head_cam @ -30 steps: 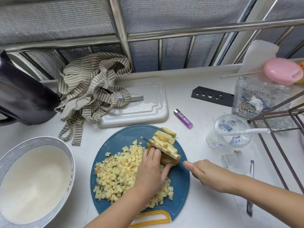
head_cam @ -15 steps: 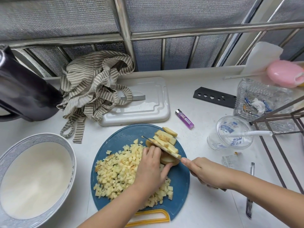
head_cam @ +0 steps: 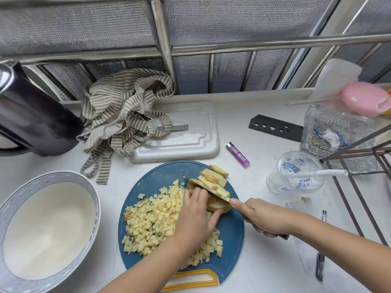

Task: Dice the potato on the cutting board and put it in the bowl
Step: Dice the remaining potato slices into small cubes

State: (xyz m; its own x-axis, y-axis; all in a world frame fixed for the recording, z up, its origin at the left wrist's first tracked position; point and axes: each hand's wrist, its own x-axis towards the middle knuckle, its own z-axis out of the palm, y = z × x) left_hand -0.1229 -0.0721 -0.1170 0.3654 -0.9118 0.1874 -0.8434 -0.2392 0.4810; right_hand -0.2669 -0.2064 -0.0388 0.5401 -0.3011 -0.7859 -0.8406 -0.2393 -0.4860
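A round blue cutting board (head_cam: 230,233) with a yellow handle lies in front of me. A heap of diced potato (head_cam: 154,220) covers its left half. At the board's far right lie cut potato slices (head_cam: 213,178). My left hand (head_cam: 196,216) presses down on a remaining potato piece (head_cam: 218,205). My right hand (head_cam: 262,216) grips the handle of a knife (head_cam: 203,186), whose blade runs between my left fingertips and the slices. A large white bowl (head_cam: 12,204) with a blue patterned rim stands empty at the left.
A striped cloth (head_cam: 124,115) and a white plastic lid (head_cam: 190,134) sit behind the board. A purple lighter (head_cam: 237,154), a clear plastic cup (head_cam: 296,172), a metal rack (head_cam: 359,161), a pen (head_cam: 320,250) and a dark kettle (head_cam: 27,115) surround the work area.
The knife blade has slid slightly along the potato piece under my left hand. Both hands stay in nearly the same place on the board.
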